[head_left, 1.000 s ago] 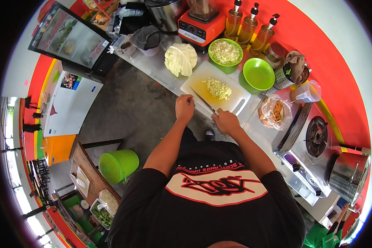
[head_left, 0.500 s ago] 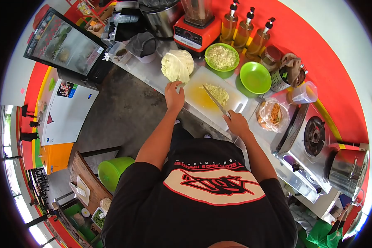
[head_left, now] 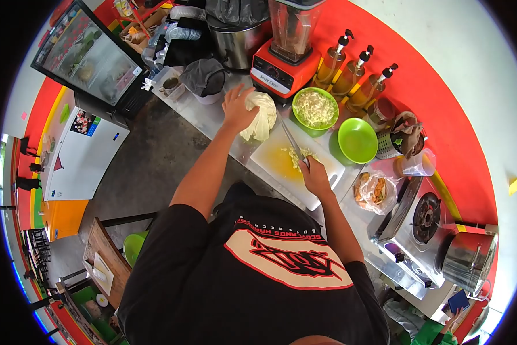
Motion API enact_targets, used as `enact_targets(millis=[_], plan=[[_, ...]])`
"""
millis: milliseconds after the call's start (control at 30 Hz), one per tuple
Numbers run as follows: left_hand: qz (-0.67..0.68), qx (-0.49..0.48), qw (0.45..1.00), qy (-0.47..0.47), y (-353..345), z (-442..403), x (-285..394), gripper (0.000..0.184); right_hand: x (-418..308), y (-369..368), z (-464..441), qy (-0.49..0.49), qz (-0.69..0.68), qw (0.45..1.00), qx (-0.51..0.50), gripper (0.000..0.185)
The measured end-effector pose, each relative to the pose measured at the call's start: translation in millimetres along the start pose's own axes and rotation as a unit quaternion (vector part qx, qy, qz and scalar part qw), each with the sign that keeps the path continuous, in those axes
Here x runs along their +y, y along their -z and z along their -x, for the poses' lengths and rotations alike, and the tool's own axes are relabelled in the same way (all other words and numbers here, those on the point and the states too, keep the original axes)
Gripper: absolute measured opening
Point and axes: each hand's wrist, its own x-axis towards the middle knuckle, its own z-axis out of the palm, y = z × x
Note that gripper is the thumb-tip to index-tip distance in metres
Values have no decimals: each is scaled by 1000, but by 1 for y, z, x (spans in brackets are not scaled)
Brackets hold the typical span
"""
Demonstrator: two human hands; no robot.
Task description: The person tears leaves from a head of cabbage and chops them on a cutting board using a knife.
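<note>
My left hand (head_left: 239,108) lies against the left side of a pale cabbage (head_left: 263,119), its fingers spread and partly covering it. The cabbage sits at the left end of the white cutting board (head_left: 270,156). My right hand (head_left: 316,173) is closed round the handle of a knife (head_left: 291,138). The blade points up and left over the board, toward the cabbage. Beside the blade and my right hand lies a small heap of shredded cabbage (head_left: 296,156). Behind the board, a green bowl (head_left: 334,122) holds more shreds.
A second green bowl (head_left: 357,141) stands to the right, near a plastic bag of orange food (head_left: 375,192). A red blender (head_left: 285,68) and several pump bottles (head_left: 350,72) line the back. At the right are a gas stove (head_left: 422,221) and a steel pot (head_left: 471,259).
My left hand has moved up from the cabbage's near edge onto its left side, fingers spreading. The knife has turned more upright over the board, and the cabbage looks turned.
</note>
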Motion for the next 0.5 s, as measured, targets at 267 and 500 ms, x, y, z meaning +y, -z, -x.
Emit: enact_targets(millis=[267, 500], plan=[[-9, -324, 938, -124, 35, -44, -8, 65, -33, -29, -64, -18, -69, 997, 7, 30], [14, -263, 948, -180, 64, -31, -7, 57, -64, -43, -94, 2, -125, 992, 33, 30]])
